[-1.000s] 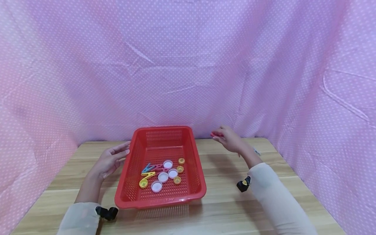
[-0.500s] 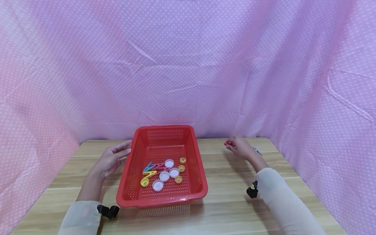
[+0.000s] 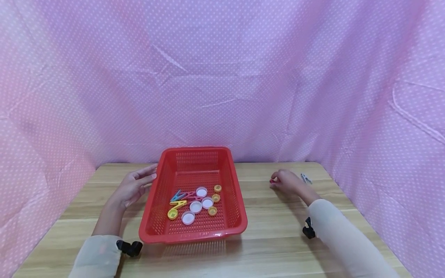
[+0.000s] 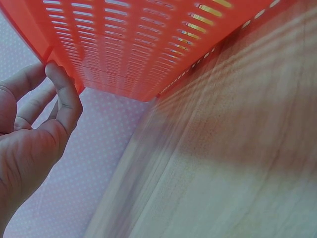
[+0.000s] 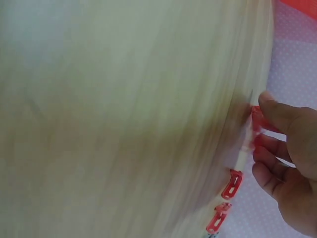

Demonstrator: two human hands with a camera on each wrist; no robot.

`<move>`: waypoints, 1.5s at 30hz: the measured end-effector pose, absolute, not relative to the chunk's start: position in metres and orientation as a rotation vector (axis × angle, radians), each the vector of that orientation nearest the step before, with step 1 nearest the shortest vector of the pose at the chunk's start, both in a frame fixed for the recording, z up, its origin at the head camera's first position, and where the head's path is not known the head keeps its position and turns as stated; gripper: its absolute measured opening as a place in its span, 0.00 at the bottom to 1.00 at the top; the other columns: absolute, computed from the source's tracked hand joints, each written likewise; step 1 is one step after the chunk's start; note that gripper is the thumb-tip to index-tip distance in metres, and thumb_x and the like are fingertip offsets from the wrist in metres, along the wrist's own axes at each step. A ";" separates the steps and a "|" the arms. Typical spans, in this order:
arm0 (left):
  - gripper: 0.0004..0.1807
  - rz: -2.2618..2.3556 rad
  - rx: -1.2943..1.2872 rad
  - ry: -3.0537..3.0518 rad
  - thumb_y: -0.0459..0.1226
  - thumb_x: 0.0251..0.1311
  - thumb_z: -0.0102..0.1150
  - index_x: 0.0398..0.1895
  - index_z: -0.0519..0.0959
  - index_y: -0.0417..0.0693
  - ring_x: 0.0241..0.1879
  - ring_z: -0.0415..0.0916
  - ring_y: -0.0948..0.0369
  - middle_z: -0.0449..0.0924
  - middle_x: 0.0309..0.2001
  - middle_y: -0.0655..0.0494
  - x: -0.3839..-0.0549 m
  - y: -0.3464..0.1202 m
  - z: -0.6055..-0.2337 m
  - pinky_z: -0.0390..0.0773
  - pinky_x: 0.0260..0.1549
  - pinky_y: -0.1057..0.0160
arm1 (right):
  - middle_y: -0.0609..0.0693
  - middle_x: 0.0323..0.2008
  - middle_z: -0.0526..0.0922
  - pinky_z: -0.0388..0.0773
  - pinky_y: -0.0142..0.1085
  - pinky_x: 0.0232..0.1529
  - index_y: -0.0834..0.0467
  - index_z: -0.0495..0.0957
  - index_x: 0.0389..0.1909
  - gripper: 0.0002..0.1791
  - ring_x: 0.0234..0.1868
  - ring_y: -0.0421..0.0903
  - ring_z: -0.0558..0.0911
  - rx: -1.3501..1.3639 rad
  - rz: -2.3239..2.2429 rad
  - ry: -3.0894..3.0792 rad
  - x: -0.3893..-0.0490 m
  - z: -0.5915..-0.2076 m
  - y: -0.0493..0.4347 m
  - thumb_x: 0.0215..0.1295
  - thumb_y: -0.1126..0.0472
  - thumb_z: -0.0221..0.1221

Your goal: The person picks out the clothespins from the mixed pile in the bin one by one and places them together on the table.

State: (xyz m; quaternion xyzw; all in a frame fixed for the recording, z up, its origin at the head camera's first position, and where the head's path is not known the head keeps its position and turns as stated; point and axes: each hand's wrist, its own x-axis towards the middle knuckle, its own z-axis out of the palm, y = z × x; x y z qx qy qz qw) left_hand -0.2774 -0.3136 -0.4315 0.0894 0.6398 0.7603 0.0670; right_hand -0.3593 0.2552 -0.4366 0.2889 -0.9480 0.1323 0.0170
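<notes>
My left hand (image 3: pixel 133 188) is at the left side of a red plastic basket (image 3: pixel 240 216); in the left wrist view, thumb and forefinger pinch its rim (image 4: pixel 45 55). In the basket lie a blue clothespin (image 3: pixel 177 195), a yellow clothespin (image 3: pixel 178 204), pink clothespins (image 3: pixel 194 199), and several clear-rimmed and yellow round caps (image 3: pixel 188 217). My right hand (image 3: pixel 287 182), low over the table right of the basket, pinches a red clothespin (image 5: pixel 258 119) between thumb and fingers, which partly hide it. Two more red clothespins (image 5: pixel 233 184) lie below that hand in the right wrist view.
A grey-blue clothespin (image 3: pixel 306 178) lies at the table's back right, beyond my right hand. The wooden table (image 3: pixel 271 247) ends at a pink dotted curtain (image 3: pixel 222 77) behind and at both sides.
My right hand has moved right and down toward the table, with the red clothespin still pinched. My left hand keeps its place at the basket's rim.
</notes>
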 end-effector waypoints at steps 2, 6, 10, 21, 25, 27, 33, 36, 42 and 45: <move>0.33 2.290 0.271 1.923 0.31 0.74 0.56 0.78 0.59 0.35 0.52 0.83 0.64 0.83 0.55 0.60 -0.278 -0.313 -0.431 0.85 0.50 0.59 | 0.48 0.29 0.82 0.80 0.42 0.36 0.66 0.85 0.44 0.13 0.30 0.41 0.76 0.932 0.437 -2.960 -0.357 -0.435 0.259 0.64 0.61 0.69; 0.32 2.303 0.295 1.906 0.30 0.74 0.55 0.78 0.59 0.34 0.51 0.84 0.64 0.83 0.55 0.60 -0.279 -0.313 -0.431 0.85 0.49 0.59 | 0.48 0.29 0.81 0.79 0.40 0.35 0.68 0.83 0.50 0.20 0.30 0.41 0.77 0.979 0.485 -2.995 -0.354 -0.432 0.268 0.61 0.62 0.72; 0.31 2.315 0.312 1.904 0.30 0.74 0.54 0.77 0.60 0.34 0.51 0.84 0.64 0.83 0.55 0.59 -0.279 -0.313 -0.432 0.86 0.49 0.59 | 0.48 0.33 0.82 0.80 0.40 0.39 0.67 0.82 0.55 0.23 0.35 0.43 0.79 0.975 0.497 -3.025 -0.352 -0.432 0.274 0.59 0.63 0.73; 0.32 2.325 0.271 1.884 0.30 0.73 0.57 0.77 0.60 0.35 0.51 0.84 0.64 0.83 0.55 0.58 -0.278 -0.313 -0.432 0.85 0.51 0.58 | 0.50 0.34 0.83 0.79 0.36 0.35 0.70 0.81 0.56 0.23 0.34 0.42 0.77 0.823 0.580 -3.047 -0.353 -0.436 0.275 0.63 0.64 0.71; 0.31 2.323 0.270 1.887 0.30 0.73 0.56 0.77 0.61 0.35 0.51 0.84 0.64 0.83 0.55 0.59 -0.277 -0.312 -0.431 0.85 0.50 0.58 | 0.48 0.30 0.81 0.77 0.36 0.33 0.70 0.84 0.50 0.18 0.31 0.41 0.76 0.812 0.563 -3.007 -0.356 -0.437 0.274 0.61 0.66 0.71; 0.31 2.330 0.275 1.879 0.30 0.73 0.56 0.77 0.62 0.36 0.51 0.84 0.64 0.83 0.55 0.59 -0.277 -0.312 -0.431 0.85 0.50 0.59 | 0.46 0.27 0.80 0.76 0.35 0.31 0.67 0.85 0.42 0.11 0.29 0.40 0.75 0.825 0.555 -2.990 -0.358 -0.438 0.273 0.61 0.66 0.70; 0.30 2.341 0.280 1.874 0.29 0.73 0.56 0.76 0.63 0.35 0.51 0.84 0.63 0.83 0.54 0.58 -0.277 -0.311 -0.430 0.86 0.49 0.59 | 0.44 0.25 0.78 0.74 0.35 0.30 0.61 0.83 0.32 0.06 0.28 0.41 0.73 0.795 0.547 -2.977 -0.362 -0.439 0.271 0.60 0.66 0.71; 0.30 2.332 0.276 1.887 0.29 0.73 0.56 0.76 0.62 0.35 0.51 0.84 0.64 0.83 0.55 0.58 -0.276 -0.312 -0.430 0.85 0.50 0.59 | 0.46 0.26 0.78 0.75 0.37 0.31 0.63 0.84 0.35 0.06 0.29 0.42 0.74 0.789 0.538 -2.985 -0.363 -0.439 0.271 0.61 0.65 0.71; 0.31 2.334 0.292 1.868 0.29 0.74 0.56 0.77 0.61 0.34 0.51 0.83 0.63 0.83 0.55 0.58 -0.277 -0.311 -0.430 0.85 0.50 0.59 | 0.48 0.30 0.81 0.79 0.39 0.36 0.67 0.85 0.46 0.14 0.32 0.44 0.77 0.739 0.541 -3.031 -0.364 -0.437 0.270 0.61 0.65 0.71; 0.31 2.330 0.301 1.872 0.29 0.74 0.56 0.77 0.60 0.33 0.51 0.84 0.63 0.83 0.55 0.58 -0.278 -0.311 -0.431 0.85 0.50 0.59 | 0.50 0.33 0.83 0.81 0.41 0.38 0.70 0.83 0.51 0.19 0.34 0.44 0.78 0.723 0.537 -3.045 -0.364 -0.437 0.271 0.62 0.65 0.71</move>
